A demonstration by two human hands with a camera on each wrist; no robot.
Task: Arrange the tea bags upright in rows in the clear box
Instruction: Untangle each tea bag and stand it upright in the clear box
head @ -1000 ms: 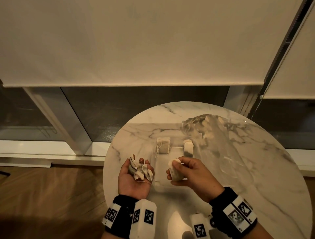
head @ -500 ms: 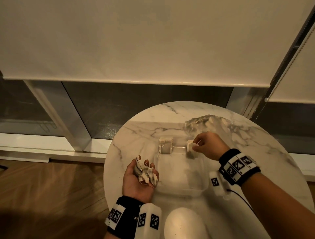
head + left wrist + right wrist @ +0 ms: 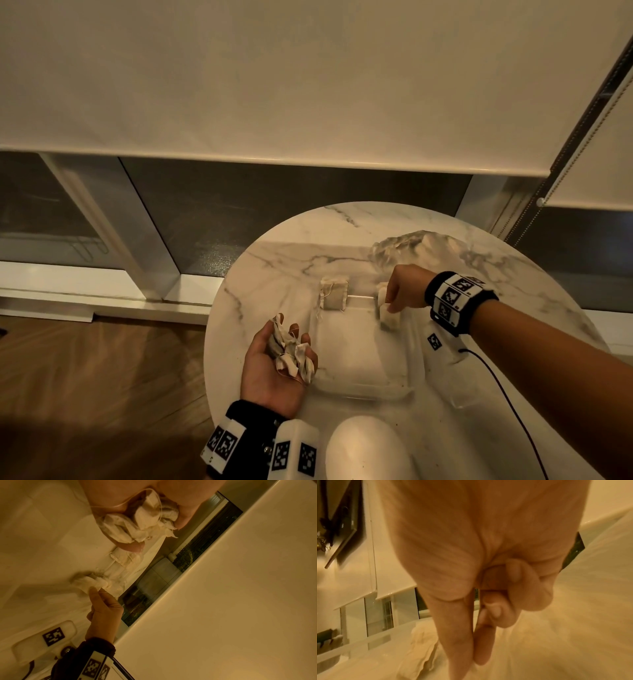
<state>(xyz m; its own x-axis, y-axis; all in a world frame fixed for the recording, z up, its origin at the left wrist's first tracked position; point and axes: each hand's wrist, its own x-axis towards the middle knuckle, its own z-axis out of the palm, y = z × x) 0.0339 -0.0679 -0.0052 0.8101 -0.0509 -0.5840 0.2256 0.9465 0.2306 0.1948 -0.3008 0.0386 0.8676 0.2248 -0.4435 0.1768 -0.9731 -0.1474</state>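
A clear box (image 3: 363,390) stands in the middle of a round marble table (image 3: 274,274). One tea bag (image 3: 334,297) stands upright in its far left corner. Another tea bag (image 3: 381,293) stands in the far right corner. Just in front of that one, my right hand (image 3: 394,305) reaches down and pinches the top of a third tea bag (image 3: 389,320) between thumb and forefinger (image 3: 462,642). My left hand (image 3: 281,356) is palm up beside the box's left wall, its fingers curled round a loose bundle of tea bags (image 3: 294,359) with trailing strings (image 3: 137,520).
A crumpled clear plastic bag (image 3: 411,245) lies at the table's far right. A pale rounded shape (image 3: 366,448) shows at the near edge. A thin black cable (image 3: 507,394) trails from my right wrist. Wooden floor lies to the left, windows and blinds behind.
My right hand carried a tea bag from beside my left hand to the box's far right corner and has set it in front of the one there. My left hand kept its bundle.
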